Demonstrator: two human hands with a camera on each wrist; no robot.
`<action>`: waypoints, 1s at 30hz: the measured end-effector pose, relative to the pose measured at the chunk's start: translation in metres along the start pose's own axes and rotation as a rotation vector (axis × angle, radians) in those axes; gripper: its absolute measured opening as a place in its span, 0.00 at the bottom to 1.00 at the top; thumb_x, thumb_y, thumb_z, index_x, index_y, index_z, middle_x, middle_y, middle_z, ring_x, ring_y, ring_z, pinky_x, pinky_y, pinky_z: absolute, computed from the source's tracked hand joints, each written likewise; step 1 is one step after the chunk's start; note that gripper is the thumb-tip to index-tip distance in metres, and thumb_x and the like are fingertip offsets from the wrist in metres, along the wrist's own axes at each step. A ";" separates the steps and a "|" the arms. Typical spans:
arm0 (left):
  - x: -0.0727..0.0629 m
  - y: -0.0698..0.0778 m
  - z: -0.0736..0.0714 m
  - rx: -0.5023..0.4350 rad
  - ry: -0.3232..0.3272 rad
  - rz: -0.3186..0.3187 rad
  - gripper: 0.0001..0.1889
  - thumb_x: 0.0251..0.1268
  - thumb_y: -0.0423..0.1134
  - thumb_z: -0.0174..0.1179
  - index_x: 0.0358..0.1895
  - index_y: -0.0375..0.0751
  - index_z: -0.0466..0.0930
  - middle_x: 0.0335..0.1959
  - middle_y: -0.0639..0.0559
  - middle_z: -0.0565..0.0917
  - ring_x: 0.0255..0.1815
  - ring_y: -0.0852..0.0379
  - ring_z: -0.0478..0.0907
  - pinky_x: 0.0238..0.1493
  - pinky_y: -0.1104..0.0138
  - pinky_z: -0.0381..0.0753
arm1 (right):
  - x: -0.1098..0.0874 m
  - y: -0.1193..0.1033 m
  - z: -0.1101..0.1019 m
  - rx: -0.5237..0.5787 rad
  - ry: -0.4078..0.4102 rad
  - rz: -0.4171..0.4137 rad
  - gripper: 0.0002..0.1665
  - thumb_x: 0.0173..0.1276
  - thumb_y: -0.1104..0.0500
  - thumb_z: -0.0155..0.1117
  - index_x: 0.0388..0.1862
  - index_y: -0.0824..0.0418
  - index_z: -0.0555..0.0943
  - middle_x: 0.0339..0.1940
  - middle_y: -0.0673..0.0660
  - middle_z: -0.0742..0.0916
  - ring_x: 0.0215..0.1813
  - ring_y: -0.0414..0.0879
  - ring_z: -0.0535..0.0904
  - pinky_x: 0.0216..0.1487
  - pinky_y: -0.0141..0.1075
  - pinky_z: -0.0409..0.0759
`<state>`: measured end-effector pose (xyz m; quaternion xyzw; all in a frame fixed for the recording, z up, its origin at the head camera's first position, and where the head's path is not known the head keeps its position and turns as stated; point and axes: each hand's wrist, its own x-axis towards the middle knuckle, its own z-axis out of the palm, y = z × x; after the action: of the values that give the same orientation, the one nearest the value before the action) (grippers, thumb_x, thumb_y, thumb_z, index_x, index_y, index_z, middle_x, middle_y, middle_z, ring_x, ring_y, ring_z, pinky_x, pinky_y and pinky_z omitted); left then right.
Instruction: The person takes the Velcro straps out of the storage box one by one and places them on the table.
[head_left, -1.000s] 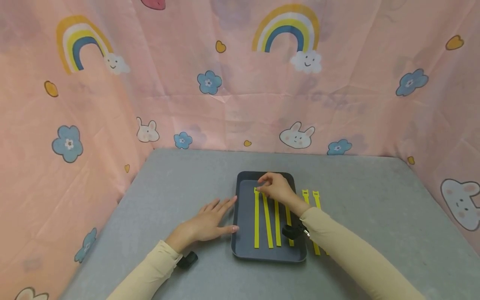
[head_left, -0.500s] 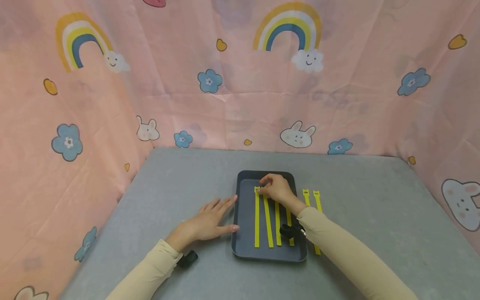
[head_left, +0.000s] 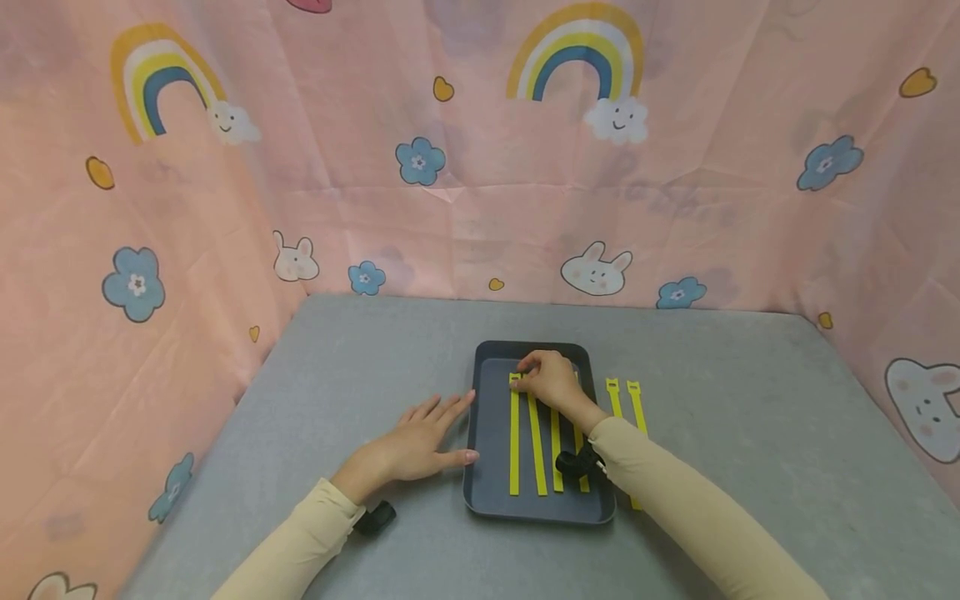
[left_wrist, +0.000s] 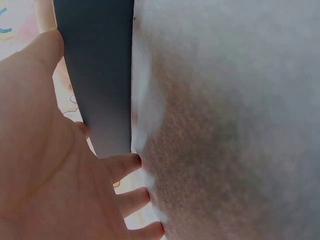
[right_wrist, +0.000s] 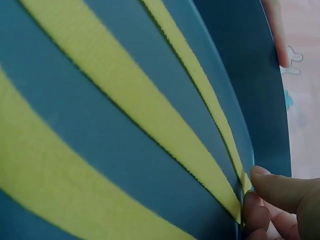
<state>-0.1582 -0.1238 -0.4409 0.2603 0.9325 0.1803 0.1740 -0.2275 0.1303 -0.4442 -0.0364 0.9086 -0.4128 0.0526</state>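
Observation:
Inside a dark grey rectangular tray [head_left: 540, 518], several yellow hook-and-loop cable ties lie lengthwise, roughly side by side. My right hand [head_left: 553, 385] reaches over the far part of the tray and pinches the slotted head of the leftmost cable tie [head_left: 514, 442]. The right wrist view has the thumb [right_wrist: 275, 187] and fingertips at that tie's narrow end. This hand covers the heads of the neighbouring ties. My left hand [head_left: 416, 446] lies spread beside the tray, its index fingertip and thumb at the left wall; the left wrist view shows them along the wall [left_wrist: 100, 75].
Two more yellow cable ties [head_left: 614, 396] lie on the grey table [head_left: 720, 400] right of the tray, partly hidden by the right sleeve [head_left: 682, 492]. A pink patterned curtain [head_left: 480, 225] hangs behind the table and along both sides.
My right wrist and forearm have shifted slightly left and nearer, with the fingertips staying at the leftmost tie's head. The left hand keeps its place at the tray.

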 end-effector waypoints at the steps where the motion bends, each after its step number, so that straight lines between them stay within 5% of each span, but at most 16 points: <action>1: 0.000 0.000 0.000 -0.004 0.003 0.002 0.46 0.67 0.72 0.47 0.81 0.63 0.37 0.83 0.49 0.50 0.83 0.39 0.42 0.78 0.40 0.45 | 0.000 0.000 0.000 -0.004 0.004 -0.007 0.18 0.61 0.59 0.74 0.48 0.65 0.84 0.29 0.59 0.87 0.28 0.45 0.79 0.31 0.35 0.77; 17: 0.000 -0.001 0.003 -0.002 0.009 0.010 0.47 0.66 0.72 0.48 0.81 0.61 0.37 0.83 0.48 0.50 0.83 0.38 0.42 0.78 0.38 0.45 | 0.002 0.002 0.007 -0.056 0.028 -0.019 0.19 0.60 0.59 0.74 0.50 0.63 0.84 0.33 0.59 0.89 0.30 0.45 0.81 0.32 0.37 0.79; 30: 0.000 -0.001 0.003 -0.008 0.000 0.010 0.47 0.66 0.73 0.46 0.81 0.64 0.35 0.83 0.49 0.49 0.83 0.39 0.41 0.78 0.39 0.44 | 0.000 0.000 0.011 -0.083 0.038 -0.079 0.14 0.61 0.61 0.73 0.44 0.64 0.81 0.26 0.57 0.84 0.23 0.44 0.75 0.26 0.34 0.72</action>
<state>-0.1577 -0.1239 -0.4438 0.2639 0.9305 0.1850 0.1740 -0.2260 0.1220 -0.4515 -0.0667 0.9235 -0.3774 0.0173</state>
